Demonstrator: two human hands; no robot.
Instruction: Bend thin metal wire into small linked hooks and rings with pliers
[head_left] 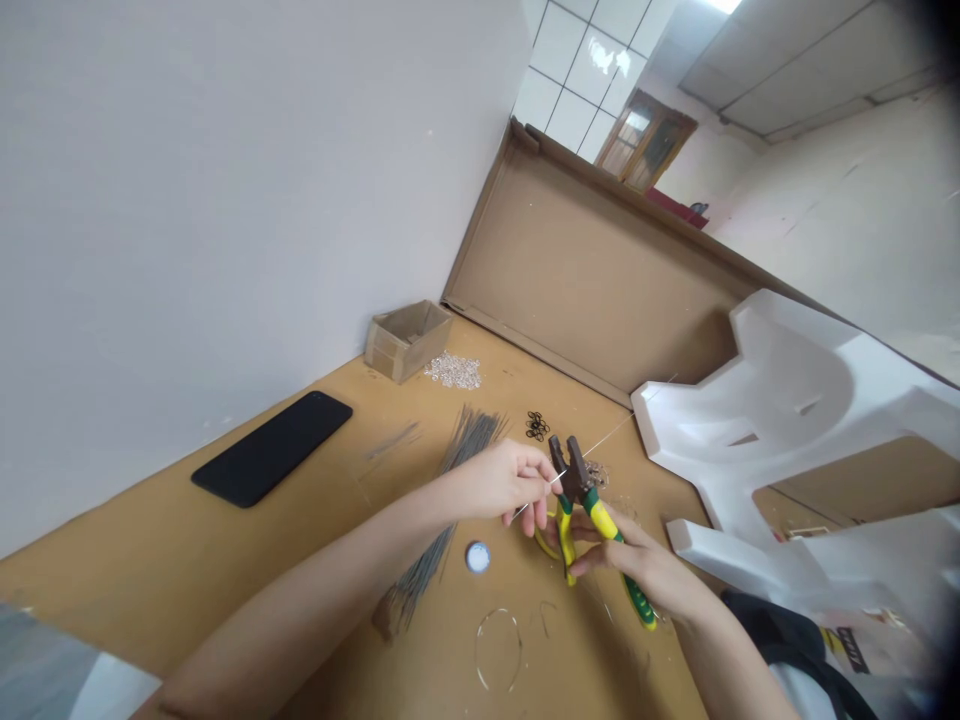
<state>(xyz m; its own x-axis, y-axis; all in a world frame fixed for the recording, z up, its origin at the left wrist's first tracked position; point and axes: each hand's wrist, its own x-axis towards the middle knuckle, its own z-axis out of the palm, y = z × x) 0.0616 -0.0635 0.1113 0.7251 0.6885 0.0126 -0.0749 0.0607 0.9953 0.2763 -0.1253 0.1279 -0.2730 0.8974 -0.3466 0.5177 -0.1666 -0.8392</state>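
My left hand (519, 482) pinches a thin metal wire (609, 436) that stretches up to the right. In my right hand (626, 555) is a pair of pliers (574, 480) with yellow and green handles; their dark jaws are spread apart beside the wire. Whether the wire lies between the jaws or in front of them I cannot tell. Under my left forearm lies a bundle of grey wires (472, 440). A bent loop of wire (498, 650) rests on the table in front. Near the pliers are small metal rings (598, 474), partly hidden, and several black rings (537, 426).
A small cardboard box (405, 342) stands at the back by a pile of clear bits (454, 370). A black phone-like slab (271, 449) lies to the left. A round blue-and-white lid (478, 557) sits near the middle. White foam packaging (780, 390) and a cardboard panel (585, 250) border the right and back.
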